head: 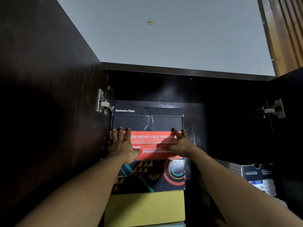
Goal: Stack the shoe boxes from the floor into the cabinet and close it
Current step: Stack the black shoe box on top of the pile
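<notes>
Two hands raised ahead of you, both flat against one box. Your left hand [122,145]: fingers straight and slightly spread, palm pressed on the left end of the red shoe box [154,140], fingertips reaching its upper edge. Your right hand [180,144]: fingers likewise straight, laid on the right end of the same face, gripping nothing.

Red shoe box: orange-red with white lettering, "SKECHERS PERFORMANCE" on the front; second from the top of a stack at the left side of the cabinet [180,72].

Above it, touching: black shoe box [147,119], marked "Onitsuka Tiger", clear tape across its front.

Below it: patterned box [152,177], black with orange, teal and red shapes; beneath that, yellow box [146,205].

Right of the stack, apart from it: dark Skechers box [259,176], blurred.

Cabinet: dark wood, doors open; left door [49,95] close beside your left forearm, metal hinge [102,104] just beside the black shoe box; second hinge [272,109] on the right side.

Overhead: grey ceiling [164,38]; curtain [287,30] at upper right.
</notes>
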